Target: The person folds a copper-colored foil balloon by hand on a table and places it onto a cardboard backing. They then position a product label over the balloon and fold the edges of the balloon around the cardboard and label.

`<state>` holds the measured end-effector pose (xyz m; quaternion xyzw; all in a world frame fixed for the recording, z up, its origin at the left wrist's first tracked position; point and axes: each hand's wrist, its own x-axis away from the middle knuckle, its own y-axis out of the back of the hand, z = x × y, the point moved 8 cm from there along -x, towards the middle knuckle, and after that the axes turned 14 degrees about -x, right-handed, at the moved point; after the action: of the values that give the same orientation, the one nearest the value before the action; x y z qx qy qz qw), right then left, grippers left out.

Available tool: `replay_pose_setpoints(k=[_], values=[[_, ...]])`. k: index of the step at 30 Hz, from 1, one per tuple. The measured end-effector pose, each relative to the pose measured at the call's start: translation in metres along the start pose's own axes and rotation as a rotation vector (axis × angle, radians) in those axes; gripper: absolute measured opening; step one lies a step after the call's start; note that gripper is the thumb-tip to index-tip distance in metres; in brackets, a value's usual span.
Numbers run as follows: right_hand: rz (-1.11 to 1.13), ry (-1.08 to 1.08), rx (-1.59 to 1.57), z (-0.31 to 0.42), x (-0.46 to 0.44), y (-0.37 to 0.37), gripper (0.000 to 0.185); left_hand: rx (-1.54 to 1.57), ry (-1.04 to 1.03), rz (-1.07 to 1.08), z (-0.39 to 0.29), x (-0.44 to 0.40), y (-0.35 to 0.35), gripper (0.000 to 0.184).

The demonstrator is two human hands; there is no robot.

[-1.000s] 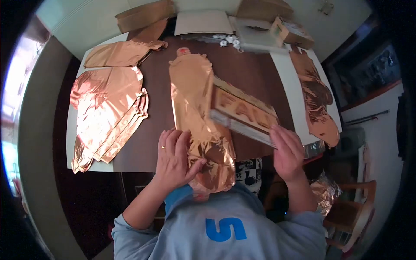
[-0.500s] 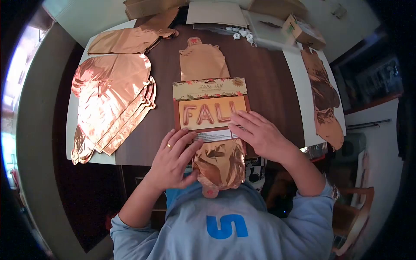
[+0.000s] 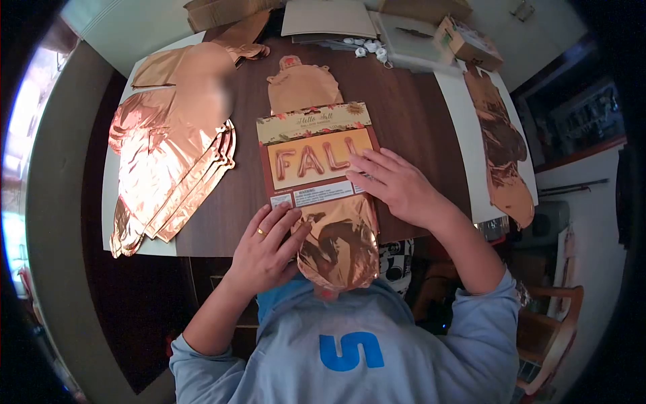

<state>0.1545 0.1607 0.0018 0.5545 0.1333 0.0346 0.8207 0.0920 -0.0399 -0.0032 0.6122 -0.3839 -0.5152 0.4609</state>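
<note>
A printed card (image 3: 311, 161) with "FALL" on it lies on top of a rose-gold foil balloon (image 3: 340, 252), whose far end sticks out above the card and near end overhangs the table edge. My right hand (image 3: 397, 185) lies on the card's right side, fingers stretched out. At the lower left corner, my left hand (image 3: 268, 246), with a ring on one finger, rests on the card's bottom edge and the foil, fingers apart and slightly bent. Its thumb is partly hidden beside the foil.
Layered rose-gold foil balloons (image 3: 168, 161) cover the table's left side. Another dark foil balloon (image 3: 498, 148) lies along the right edge. At the back are white sheets (image 3: 328, 19), small white bundles (image 3: 370, 48) and a cardboard box (image 3: 469, 42). A wooden chair (image 3: 555, 337) stands at right.
The card has turned slightly counterclockwise and shifted away and left over the foil, with the balloon's far end moving left too. Both hands stay on them.
</note>
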Motion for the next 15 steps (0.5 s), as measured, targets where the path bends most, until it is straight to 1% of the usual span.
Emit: replay_pose_setpoints(k=[4, 10, 15], values=[[-0.003, 0.001, -0.018, 0.002, -0.001, 0.000, 0.041, -0.050, 0.001, -0.052, -0.003, 0.002, 0.002, 0.049], [0.043, -0.021, -0.016, 0.019, 0.015, -0.004, 0.043, -0.079, -0.036, -0.190, -0.012, 0.019, -0.002, 0.035], [0.078, -0.061, -0.018, 0.031, 0.028, -0.008, 0.047, -0.055, -0.043, -0.243, -0.018, 0.026, -0.001, 0.034]])
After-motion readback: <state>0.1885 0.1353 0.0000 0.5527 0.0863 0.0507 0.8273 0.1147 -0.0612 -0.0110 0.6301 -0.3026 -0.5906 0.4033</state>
